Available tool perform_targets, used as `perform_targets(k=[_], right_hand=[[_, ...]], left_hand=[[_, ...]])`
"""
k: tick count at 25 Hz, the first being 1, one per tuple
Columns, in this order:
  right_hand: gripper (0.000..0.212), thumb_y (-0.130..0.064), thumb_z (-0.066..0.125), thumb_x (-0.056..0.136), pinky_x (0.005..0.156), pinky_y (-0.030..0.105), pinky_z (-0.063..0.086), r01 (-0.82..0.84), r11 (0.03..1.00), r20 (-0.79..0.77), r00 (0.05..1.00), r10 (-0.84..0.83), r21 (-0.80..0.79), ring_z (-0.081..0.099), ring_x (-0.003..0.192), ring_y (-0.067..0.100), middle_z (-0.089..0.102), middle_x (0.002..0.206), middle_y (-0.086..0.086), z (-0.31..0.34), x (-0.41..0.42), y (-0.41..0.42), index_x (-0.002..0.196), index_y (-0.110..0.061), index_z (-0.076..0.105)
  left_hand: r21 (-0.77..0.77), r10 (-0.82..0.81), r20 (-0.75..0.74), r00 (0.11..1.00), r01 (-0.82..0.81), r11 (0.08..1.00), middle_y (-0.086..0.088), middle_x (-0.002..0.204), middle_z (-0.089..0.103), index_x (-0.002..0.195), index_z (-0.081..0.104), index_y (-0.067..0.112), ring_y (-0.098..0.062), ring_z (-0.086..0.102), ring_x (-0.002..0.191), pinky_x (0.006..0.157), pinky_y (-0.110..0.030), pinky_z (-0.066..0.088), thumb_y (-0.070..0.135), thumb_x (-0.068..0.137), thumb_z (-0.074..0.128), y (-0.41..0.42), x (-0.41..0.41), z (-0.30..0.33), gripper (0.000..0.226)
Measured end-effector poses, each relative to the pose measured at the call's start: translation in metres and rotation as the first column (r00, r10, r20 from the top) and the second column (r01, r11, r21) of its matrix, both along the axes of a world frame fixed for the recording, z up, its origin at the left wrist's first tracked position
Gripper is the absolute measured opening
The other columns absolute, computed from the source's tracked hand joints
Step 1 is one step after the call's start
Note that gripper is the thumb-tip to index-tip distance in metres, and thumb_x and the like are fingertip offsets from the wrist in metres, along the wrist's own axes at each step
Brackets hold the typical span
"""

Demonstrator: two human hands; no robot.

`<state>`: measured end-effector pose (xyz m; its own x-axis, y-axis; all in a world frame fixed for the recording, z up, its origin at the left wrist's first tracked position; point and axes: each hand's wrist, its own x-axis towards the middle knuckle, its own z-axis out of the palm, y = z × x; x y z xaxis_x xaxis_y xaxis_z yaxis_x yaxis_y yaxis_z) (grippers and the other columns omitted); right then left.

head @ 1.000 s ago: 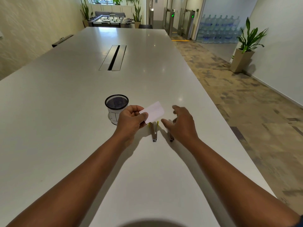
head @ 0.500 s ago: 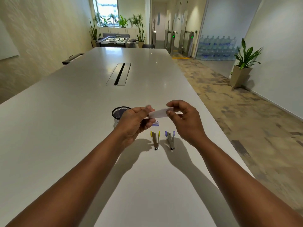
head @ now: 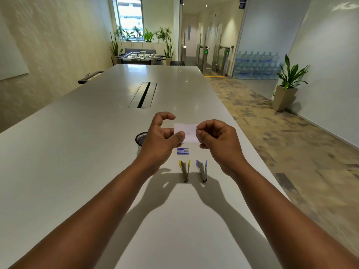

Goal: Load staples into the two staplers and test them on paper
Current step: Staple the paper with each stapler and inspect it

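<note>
An office: long meeting table (head: 97, 152), entry turnstiles (head: 215, 59), stacked water bottles (head: 256, 65).

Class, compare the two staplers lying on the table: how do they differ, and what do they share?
The yellow-tipped metal stapler lies to the left, just below the small blue staple box; the purple-tipped metal stapler lies to the right, nearer the right hand. Their plastic ends differ in colour: yellow against purple. Both rest side by side on the white table, apart, untouched, the same slim silver shape and similar size.

No text legible. Small blue staple box (head: 183, 151) on white surface (head: 77, 152): printed label, too small to read. Dark ceiling sign (head: 242, 5): white characters, blurred. Green lit symbols on the turnstile gates (head: 206, 52).
</note>
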<state>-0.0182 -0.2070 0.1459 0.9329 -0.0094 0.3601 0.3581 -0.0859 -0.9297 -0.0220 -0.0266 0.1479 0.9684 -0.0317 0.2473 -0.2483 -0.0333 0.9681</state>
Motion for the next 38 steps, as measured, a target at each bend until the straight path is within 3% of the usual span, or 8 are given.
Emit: perform_targets(k=[3,6,9,12,17,38], right_hand=[[0.021,-0.004,0.067,0.095,0.064,0.019,0.054,-0.009,0.997,-0.06,0.998,0.014,0.073,0.067,0.071,0.005,0.078,0.085,-0.005,0.001,-0.001,0.0,0.092,-0.021,0.077],[0.019,-0.006,0.066,0.096,0.064,0.02,0.054,-0.009,0.996,-0.101,0.995,0.019,0.093,0.067,0.072,0.005,0.078,0.087,-0.002,0.002,-0.002,-0.002,0.096,-0.02,0.078],[0.017,-0.005,0.067,0.094,0.063,0.02,0.054,-0.043,0.988,-0.159,0.985,0.066,0.147,0.069,0.071,0.008,0.079,0.088,0.002,0.003,-0.004,-0.004,0.099,-0.017,0.078],[0.017,-0.001,0.068,0.091,0.063,0.022,0.055,-0.082,0.947,-0.236,0.959,0.16,0.31,0.065,0.067,0.013,0.075,0.081,0.006,0.004,-0.006,-0.002,0.096,-0.011,0.08],[0.014,0.003,0.067,0.091,0.06,0.022,0.056,-0.03,0.866,-0.352,0.906,0.234,0.5,0.061,0.061,0.015,0.072,0.075,0.012,0.004,-0.008,0.001,0.092,-0.001,0.079],[0.017,0.007,0.063,0.091,0.06,0.023,0.056,0.024,0.858,-0.419,0.879,0.226,0.513,0.061,0.06,0.016,0.074,0.075,0.014,0.0,-0.002,0.001,0.094,0.0,0.079]], left_hand=[[-0.006,-0.009,0.022,1.0,0.009,1.0,0.005,0.092,0.079,0.113,0.062,0.024,-0.015,0.075,0.089,0.07,-0.021,0.057,0.005,0.098,0.059,-0.001,-0.001,0.003,0.024],[-0.076,-0.07,-0.056,0.996,0.065,0.995,0.0,0.101,0.077,0.105,0.074,0.015,-0.015,0.074,0.083,0.071,-0.021,0.056,0.001,0.098,0.056,-0.001,-0.001,0.005,0.024],[-0.19,-0.116,-0.157,0.981,0.085,0.978,-0.01,0.097,0.077,0.103,0.076,0.011,-0.02,0.074,0.078,0.068,-0.023,0.057,-0.001,0.095,0.057,0.001,-0.001,0.008,0.023],[-0.301,-0.132,-0.224,0.966,0.061,0.952,-0.015,0.092,0.077,0.1,0.076,0.005,-0.023,0.074,0.076,0.064,-0.024,0.058,-0.002,0.093,0.059,0.003,0.0,0.01,0.02],[-0.354,-0.135,-0.261,0.956,0.036,0.935,-0.019,0.09,0.077,0.097,0.076,0.002,-0.024,0.074,0.074,0.062,-0.025,0.061,0.002,0.091,0.065,0.002,-0.002,0.013,0.013],[-0.293,-0.113,-0.267,0.957,0.031,0.956,-0.023,0.094,0.076,0.103,0.074,-0.002,-0.024,0.074,0.076,0.062,-0.023,0.058,0.0,0.09,0.066,0.0,0.003,0.015,0.015]])
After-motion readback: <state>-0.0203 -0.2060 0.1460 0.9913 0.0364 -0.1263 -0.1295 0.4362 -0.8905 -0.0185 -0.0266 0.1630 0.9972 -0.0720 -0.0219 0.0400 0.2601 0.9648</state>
